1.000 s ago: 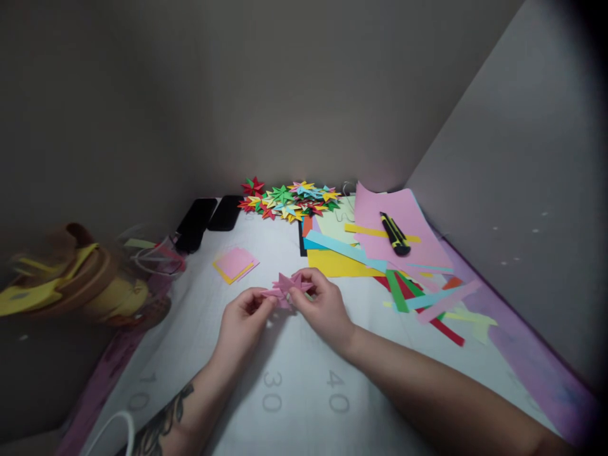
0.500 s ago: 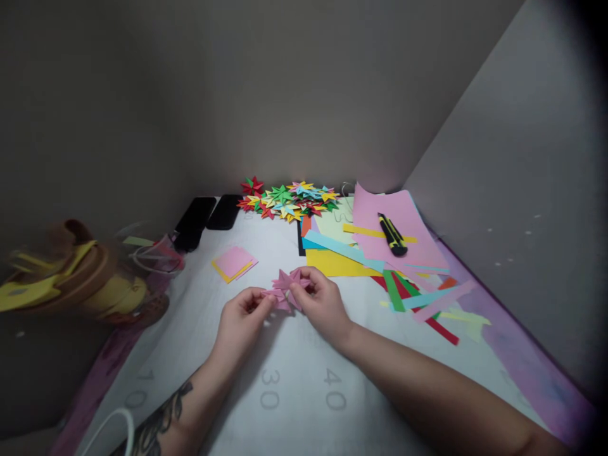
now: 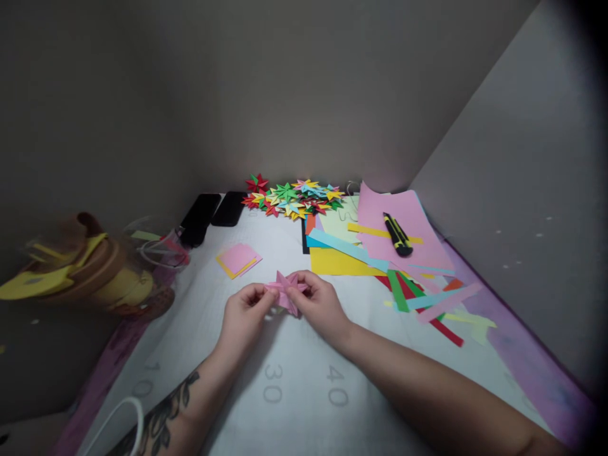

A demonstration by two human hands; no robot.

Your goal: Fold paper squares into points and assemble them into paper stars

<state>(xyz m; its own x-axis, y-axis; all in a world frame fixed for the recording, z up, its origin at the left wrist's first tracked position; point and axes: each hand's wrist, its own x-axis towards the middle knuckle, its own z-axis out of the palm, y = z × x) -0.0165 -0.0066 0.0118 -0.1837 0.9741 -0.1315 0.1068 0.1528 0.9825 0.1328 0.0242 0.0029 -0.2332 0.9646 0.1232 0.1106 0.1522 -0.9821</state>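
A pink folded-paper star (image 3: 285,290) is held between my two hands above the white table sheet. My left hand (image 3: 244,310) pinches its left points between thumb and fingers. My right hand (image 3: 322,304) grips the right side, its thumb lying across the front of the folds. Fingers cover part of the star on both sides. Just beyond my left hand lies a small stack of pink and yellow paper squares (image 3: 239,259).
Many-coloured paper stars (image 3: 289,199) are heaped at the back. On the right are pink sheets (image 3: 380,206), a black-and-yellow utility knife (image 3: 398,234) and loose paper strips (image 3: 427,297). Black phones (image 3: 230,209) lie back left; a brown-and-yellow pot (image 3: 114,272) stands left.
The pink pieces, which showed a gap between them, now sit together as one star shape. My hands are slightly closer together. The whole view has shifted a little.
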